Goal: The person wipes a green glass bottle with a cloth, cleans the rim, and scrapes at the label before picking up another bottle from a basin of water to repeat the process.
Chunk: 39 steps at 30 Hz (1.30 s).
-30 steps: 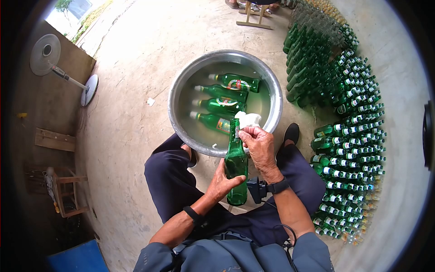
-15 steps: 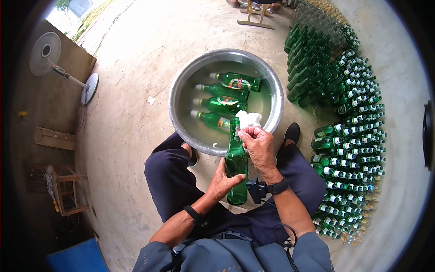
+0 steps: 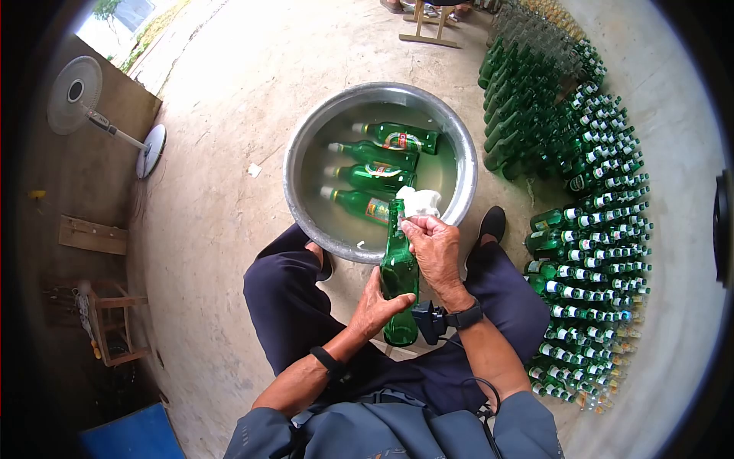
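Observation:
My left hand (image 3: 380,304) is wrapped round the lower body of a green beer bottle (image 3: 397,268), its neck tilted up and away from me over the basin's near rim. At the bottle's neck, the thumb and fingers of my right hand (image 3: 434,249) are pinched against the glass, by a pale scrap of label (image 3: 400,219). A white wad (image 3: 420,202), perhaps cloth, shows just beyond my right fingers. Ahead is a round metal basin (image 3: 297,195) of cloudy water. Several green bottles with labels (image 3: 382,174) lie in it side by side, necks to the left.
Rows of green bottles (image 3: 589,264) cover the floor at my right, with more standing bottles (image 3: 520,115) farther back. A white fan (image 3: 76,92) stands at the left, above a wooden stool (image 3: 115,321). Another person's feet show by a wooden seat (image 3: 430,34) at the top.
Almost nothing differs. Both hands keep their hold at the bottle, and the view has shifted very slightly.

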Tool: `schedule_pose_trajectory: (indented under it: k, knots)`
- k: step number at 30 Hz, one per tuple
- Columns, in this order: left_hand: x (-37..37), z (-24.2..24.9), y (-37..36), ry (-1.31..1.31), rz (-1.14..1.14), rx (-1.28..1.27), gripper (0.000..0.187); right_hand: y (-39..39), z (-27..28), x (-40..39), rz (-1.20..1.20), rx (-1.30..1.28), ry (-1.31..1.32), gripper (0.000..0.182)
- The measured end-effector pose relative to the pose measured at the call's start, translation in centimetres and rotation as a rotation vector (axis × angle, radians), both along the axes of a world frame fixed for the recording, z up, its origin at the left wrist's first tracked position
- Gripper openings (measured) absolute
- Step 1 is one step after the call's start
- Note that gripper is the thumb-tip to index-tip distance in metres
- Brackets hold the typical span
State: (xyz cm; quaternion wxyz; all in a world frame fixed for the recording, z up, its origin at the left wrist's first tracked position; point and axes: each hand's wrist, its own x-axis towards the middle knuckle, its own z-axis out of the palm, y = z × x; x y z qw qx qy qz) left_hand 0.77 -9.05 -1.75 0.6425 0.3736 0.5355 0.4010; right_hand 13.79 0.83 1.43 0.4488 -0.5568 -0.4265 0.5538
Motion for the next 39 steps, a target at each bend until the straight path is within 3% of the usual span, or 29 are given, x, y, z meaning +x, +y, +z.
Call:
schedule_pose_trajectory:
  k: [39]
  knots:
    - [0.1, -0.9, 0.0, 0.138, 0.023, 0.008, 0.077, 0.2, -1.2, -0.3, 0.004, 0.005, -0.011, 0.015]
